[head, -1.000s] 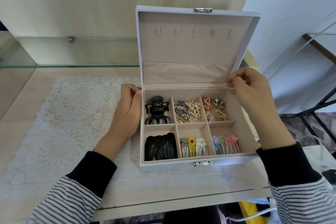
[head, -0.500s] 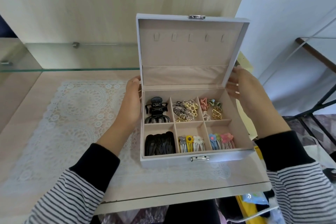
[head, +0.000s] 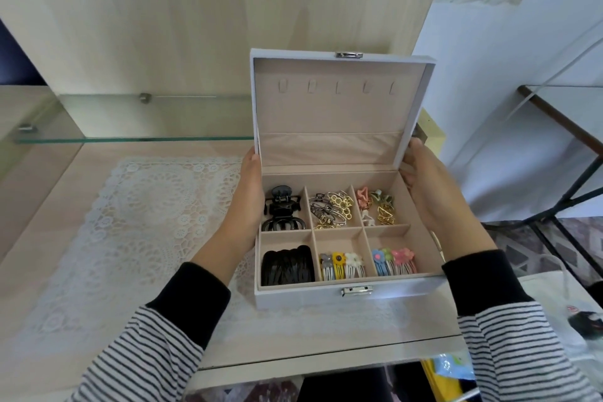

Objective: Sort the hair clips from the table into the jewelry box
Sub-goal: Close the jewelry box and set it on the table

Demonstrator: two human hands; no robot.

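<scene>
The white jewelry box (head: 391,294) stands on the table with its lid (head: 332,108) up and leaning slightly forward. My left hand (head: 249,196) grips the lid's left edge near the hinge. My right hand (head: 424,186) grips its right edge. All six compartments hold clips: black claw clips (head: 282,209), metal clips (head: 331,207), small coloured claw clips (head: 375,206), black snap clips (head: 287,266), and flower snap clips (head: 341,266) in the two front right compartments. The fingers behind the lid are hidden.
A white lace mat (head: 146,222) lies under and left of the box. A glass shelf (head: 130,117) runs along the back wall above the table. The table's front edge (head: 326,356) is near the box. A black metal frame (head: 571,199) stands to the right.
My left hand slid from the box's side wall up to the lid's left edge, and my right hand took the lid's right edge. The lid has tipped a little forward.
</scene>
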